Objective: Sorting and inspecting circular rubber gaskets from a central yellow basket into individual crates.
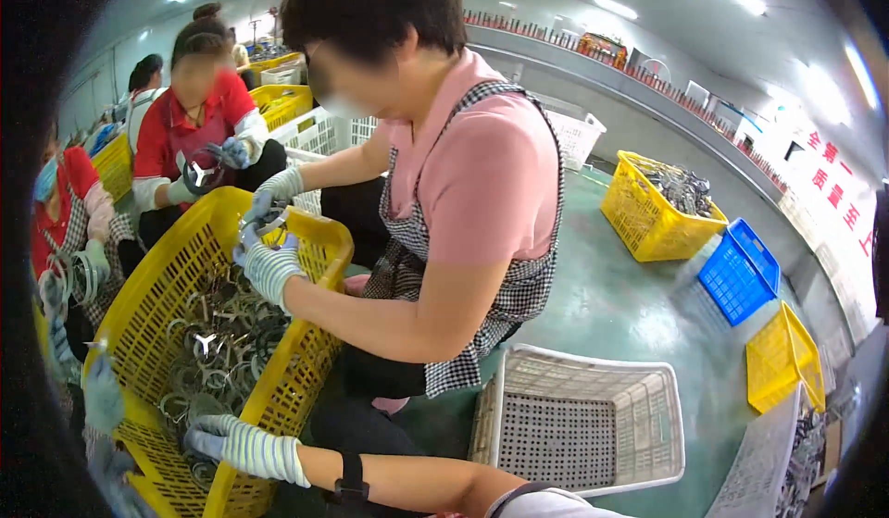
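My right hand (pixel 245 449), in a striped glove with grey-blue fingertips, reaches over the near rim of a large yellow crate (pixel 278 384). Its fingers curl down against the heap of shiny metal ring parts (pixel 227 333) inside; what they grip is hidden among the rings. A small three-armed metal piece (pixel 205 343) lies on the heap. No left forearm of mine can be made out. Beside the crate's left side is a blurred grey-blue glove (pixel 104 398), whose owner is unclear. Across from me, a co-worker's gloved hands (pixel 269 254) hold a metal part over the crate.
The co-worker in pink (pixel 486 175) sits close at the crate's right side. A white crate (pixel 565 435) stands on the green floor to the right. Farther back are a yellow crate of metal parts (pixel 662 208) and a blue crate (pixel 738 273). Other workers sit at the left.
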Demonstrator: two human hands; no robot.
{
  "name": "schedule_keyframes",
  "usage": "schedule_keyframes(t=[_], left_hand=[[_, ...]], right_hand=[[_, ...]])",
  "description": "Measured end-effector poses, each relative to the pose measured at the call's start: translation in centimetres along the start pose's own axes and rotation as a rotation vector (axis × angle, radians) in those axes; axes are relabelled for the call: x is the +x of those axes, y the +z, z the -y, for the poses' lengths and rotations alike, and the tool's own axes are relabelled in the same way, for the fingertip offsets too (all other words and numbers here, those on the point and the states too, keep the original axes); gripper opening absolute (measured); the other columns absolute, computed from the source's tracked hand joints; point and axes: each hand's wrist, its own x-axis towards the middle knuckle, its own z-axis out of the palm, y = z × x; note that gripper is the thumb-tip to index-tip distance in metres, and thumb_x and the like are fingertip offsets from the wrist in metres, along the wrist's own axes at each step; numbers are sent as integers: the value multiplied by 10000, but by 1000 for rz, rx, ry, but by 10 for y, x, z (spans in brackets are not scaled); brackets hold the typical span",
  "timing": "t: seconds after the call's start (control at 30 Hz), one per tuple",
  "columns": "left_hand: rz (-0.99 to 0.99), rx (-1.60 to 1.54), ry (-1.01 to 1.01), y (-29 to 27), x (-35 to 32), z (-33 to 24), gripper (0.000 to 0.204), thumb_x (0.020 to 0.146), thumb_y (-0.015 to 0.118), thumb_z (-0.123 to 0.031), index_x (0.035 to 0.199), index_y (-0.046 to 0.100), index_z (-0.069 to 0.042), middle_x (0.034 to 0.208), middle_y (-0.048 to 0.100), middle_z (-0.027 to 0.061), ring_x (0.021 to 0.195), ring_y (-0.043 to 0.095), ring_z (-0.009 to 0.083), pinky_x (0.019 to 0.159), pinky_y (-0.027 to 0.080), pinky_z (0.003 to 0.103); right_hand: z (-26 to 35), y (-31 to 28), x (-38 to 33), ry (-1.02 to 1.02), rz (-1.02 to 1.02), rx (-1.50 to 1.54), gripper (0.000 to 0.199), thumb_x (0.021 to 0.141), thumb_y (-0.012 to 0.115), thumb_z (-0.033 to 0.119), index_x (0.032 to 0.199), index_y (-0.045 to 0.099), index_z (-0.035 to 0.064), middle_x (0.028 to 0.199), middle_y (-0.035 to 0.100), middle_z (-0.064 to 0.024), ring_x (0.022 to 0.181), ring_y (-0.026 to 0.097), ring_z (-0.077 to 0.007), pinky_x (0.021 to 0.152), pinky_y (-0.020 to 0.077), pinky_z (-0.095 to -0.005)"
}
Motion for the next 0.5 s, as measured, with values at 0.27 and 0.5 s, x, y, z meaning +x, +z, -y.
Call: schedule_keyframes(t=[0.27,0.5], left_hand=[[215,93,-113,58,66,19,402,899,451,-249,1251,440,-56,966,612,122,414,445,94,358,349,205],[419,212,-149,77,122,68,366,903,451,-192,1231,455,-30,1015,634,135,513,546,144,414,444,246]], right_hand=[[-4,18,6,-55,143,-58,308,940,508,257,1150,576,43,1082,607,-20,983,535,-104,869,428,-251],[59,34,-33,-26,192,139,322,940,501,294,1101,543,19,1033,589,-42,974,530,-139,889,422,-297]])
